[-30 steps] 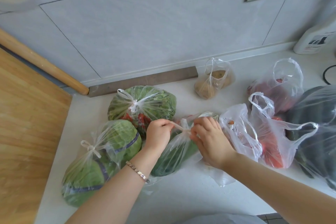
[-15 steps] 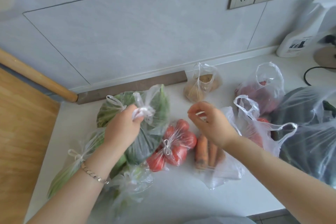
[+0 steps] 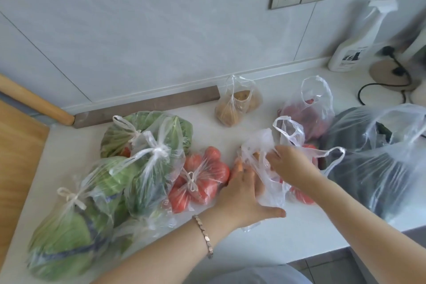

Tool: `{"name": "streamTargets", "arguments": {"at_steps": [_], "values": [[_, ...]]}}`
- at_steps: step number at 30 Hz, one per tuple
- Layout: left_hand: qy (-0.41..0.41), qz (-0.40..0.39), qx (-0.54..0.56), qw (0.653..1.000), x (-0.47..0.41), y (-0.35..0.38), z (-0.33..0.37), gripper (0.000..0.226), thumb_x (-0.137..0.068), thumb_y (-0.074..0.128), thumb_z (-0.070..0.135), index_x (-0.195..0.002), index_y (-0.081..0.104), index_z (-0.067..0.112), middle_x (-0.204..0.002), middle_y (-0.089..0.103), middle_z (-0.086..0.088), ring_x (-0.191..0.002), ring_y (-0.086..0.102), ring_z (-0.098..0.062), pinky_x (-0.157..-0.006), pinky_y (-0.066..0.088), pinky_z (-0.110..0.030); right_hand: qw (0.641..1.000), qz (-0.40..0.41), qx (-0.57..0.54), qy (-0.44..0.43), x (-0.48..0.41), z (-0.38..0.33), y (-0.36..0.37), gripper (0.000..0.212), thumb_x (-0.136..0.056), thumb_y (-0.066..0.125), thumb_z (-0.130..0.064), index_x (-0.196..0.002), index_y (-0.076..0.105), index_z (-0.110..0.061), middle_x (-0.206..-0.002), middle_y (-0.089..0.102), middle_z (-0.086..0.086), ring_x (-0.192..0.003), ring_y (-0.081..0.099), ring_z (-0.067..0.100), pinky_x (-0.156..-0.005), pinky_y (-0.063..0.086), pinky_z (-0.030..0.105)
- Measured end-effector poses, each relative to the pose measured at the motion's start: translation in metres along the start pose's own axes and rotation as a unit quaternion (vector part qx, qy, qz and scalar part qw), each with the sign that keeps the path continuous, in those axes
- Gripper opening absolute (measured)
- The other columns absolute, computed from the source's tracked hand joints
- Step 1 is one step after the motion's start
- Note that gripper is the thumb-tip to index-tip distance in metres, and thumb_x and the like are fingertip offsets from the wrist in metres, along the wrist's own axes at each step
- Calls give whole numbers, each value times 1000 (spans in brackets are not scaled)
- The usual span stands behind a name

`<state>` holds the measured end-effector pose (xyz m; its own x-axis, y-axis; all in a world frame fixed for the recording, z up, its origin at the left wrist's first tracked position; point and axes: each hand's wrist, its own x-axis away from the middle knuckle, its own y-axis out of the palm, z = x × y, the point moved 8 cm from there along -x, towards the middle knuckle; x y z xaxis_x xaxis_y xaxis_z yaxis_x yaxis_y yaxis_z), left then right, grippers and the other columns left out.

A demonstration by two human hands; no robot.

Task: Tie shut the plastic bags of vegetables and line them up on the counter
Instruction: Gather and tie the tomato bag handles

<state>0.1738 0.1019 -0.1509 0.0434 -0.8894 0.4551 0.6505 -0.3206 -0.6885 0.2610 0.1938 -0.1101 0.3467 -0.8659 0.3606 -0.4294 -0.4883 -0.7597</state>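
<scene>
Carrot bag (image 3: pixel 257 145) sits centre frame, not tied, with its contents mostly hidden under the left hand (image 3: pixel 244 193), which lies flat on it, fingers straight and thumb spread. Right hand (image 3: pixel 290 163) bunches the loose plastic top in curled fingers. Just left lies the knotted tomato bag (image 3: pixel 200 180). At far right a big bag (image 3: pixel 391 168) of something dark runs off the edge, contents unclear.

Bare counter (image 3: pixel 306 235) is noted along the front edge and in a gap between the tomato bag (image 3: pixel 202 180) and the potato bag (image 3: pixel 237 106). The left is blocked by tied bags of greens (image 3: pixel 149 161), the right by a large dark-filled bag (image 3: pixel 380 168). The rear right corner is obstructed by a spray bottle (image 3: pixel 355 50) and cable (image 3: pixel 368 85)
</scene>
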Motion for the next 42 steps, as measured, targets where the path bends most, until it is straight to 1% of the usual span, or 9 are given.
{"name": "streamTargets", "arguments": {"at_steps": [6, 11, 16, 21, 25, 29, 32, 38, 42], "values": [[-51, 77, 149, 984, -17, -16, -5, 15, -80, 46, 13, -89, 56, 9, -74, 58, -7, -58, 50, -14, -50, 42, -16, 976, 44, -208, -40, 7, -21, -34, 27, -88, 51, -20, -63, 55, -10, -44, 43, -9, -42, 40, 6, -51, 37, 21], [-22, 159, 262, 952, -1, -66, -28, 44, -80, 41, -4, -43, 46, 20, -39, 38, 8, -37, 33, -2, -38, 23, -13, 956, 26, -288, -56, 11, -40, -51, 27, -89, 52, -21, -64, 55, -13, -50, 44, -3, -41, 42, 7, -50, 39, 17], [22, 70, 381, 922, 25, -61, -25, 35, -77, 35, -19, -88, 63, 0, -57, 64, 20, -47, 53, 8, -45, 34, -2, 965, 19, -207, -162, 23, -78, -44, 15, -85, 60, -24, -71, 60, -18, -66, 59, -8, -56, 52, -2, -64, 43, 12], [115, -55, 365, 922, 30, -39, 0, 63, -77, 64, 13, -118, 31, 48, -126, 48, 29, -118, 43, 14, -97, 40, -15, 944, -12, -277, -176, 25, -93, -38, 15, -86, 59, -15, -73, 61, -8, -60, 59, -2, -50, 54, 0, -59, 46, 13], [105, 40, 330, 937, 24, -46, 9, 23, -94, 45, 33, -109, 34, 47, -107, 44, 37, -93, 38, 36, -75, 28, 11, 943, -28, -232, -237, 31, -118, -30, 25, -83, 62, -16, -62, 57, -29, -58, 59, -11, -57, 54, 3, -64, 47, 21], [34, 137, 396, 907, 18, -59, -5, 45, -99, 28, 32, -63, 55, 31, -73, 60, 22, -79, 55, 14, -66, 34, 7, 943, -30, -211, -256, 26, -124, -28, 22, -83, 63, -20, -64, 61, -31, -64, 61, -14, -58, 55, -4, -62, 42, 7], [41, 121, 452, 883, 22, -55, -14, 45, -90, 28, 47, -70, 50, 13, -52, 46, 9, -62, 53, -9, -86, 41, -17, 948, 92, -152, -265, 17, -104, -54, 12, -85, 62, -24, -91, 69, -18, -95, 64, -1, -88, 56, 6, -81, 38, 11], [-21, 116, 553, 825, 41, -58, -47, 34, -98, 31, 21, -65, 38, 12, -47, 29, 9, -44, 26, -7, -72, 32, -30, 963, -50, 94, -247, 7, -41, -8, 96, -63, 79, -39, -141, 23, -30, -142, 26, 2, -124, 28, 13, -104, 28, 31], [-30, 91, 511, 854, 53, -60, -55, 38, -99, 27, 18, -62, 31, 11, -42, 27, 9, -42, 20, -8, -61, 25, -26, 964, -17, 14, -267, 4, -37, 8, 40, -80, 67, -26, -118, 58, -16, -129, 44, 7, -103, 51, 13, -95, 44, 28]]}}
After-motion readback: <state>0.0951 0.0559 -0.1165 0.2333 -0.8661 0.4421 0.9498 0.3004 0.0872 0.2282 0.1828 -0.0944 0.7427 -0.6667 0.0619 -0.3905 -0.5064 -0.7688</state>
